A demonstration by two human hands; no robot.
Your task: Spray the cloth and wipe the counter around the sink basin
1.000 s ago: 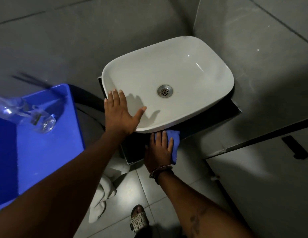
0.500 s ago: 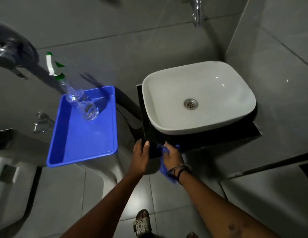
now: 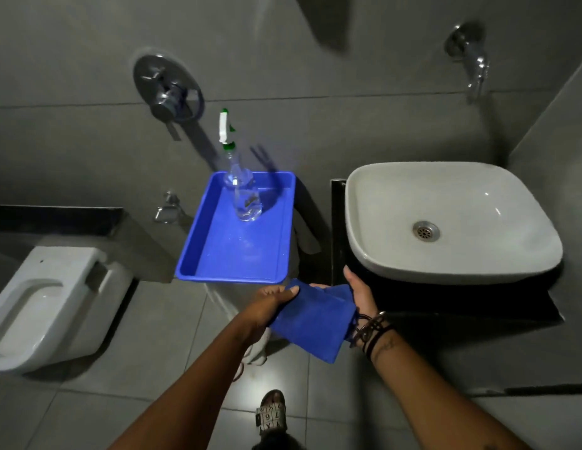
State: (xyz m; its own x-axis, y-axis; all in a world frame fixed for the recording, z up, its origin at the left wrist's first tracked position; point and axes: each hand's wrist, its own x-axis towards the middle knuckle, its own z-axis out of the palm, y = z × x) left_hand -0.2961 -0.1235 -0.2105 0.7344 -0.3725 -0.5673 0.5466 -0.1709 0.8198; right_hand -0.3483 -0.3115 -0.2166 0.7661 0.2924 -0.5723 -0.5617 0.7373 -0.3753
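While both hands hold it between them, the blue cloth (image 3: 310, 323) hangs in the lower centre of the frame, above the grey floor tiles and clear of any surface. The left hand (image 3: 270, 302) grips the cloth's upper left edge, thumb on top and fingers closed under the fabric. The right hand (image 3: 359, 295) clasps the cloth's right side, its fingers pointing up toward the front left corner of the black worktop (image 3: 461, 300); dark bracelets circle that wrist. The cloth droops in a loose fold, its lowest corner pointing down toward the floor.

Right of centre, the white sink basin (image 3: 445, 219) sits on the worktop, with its metal drain (image 3: 426, 231) visible in the bowl. A wall tap (image 3: 471, 56) projects from the grey tiles in the upper right of the frame.

Just left of the worktop, near the centre of the frame, a blue tray (image 3: 237, 232) rests on a pale stand. The clear spray bottle (image 3: 242, 190), with a white and green trigger head, stands upright in the tray's far half. A round metal wall valve (image 3: 168, 89) is mounted at upper left, and a white toilet (image 3: 46, 303) fills the lower left. One sandalled foot (image 3: 272, 414) shows at the bottom edge.
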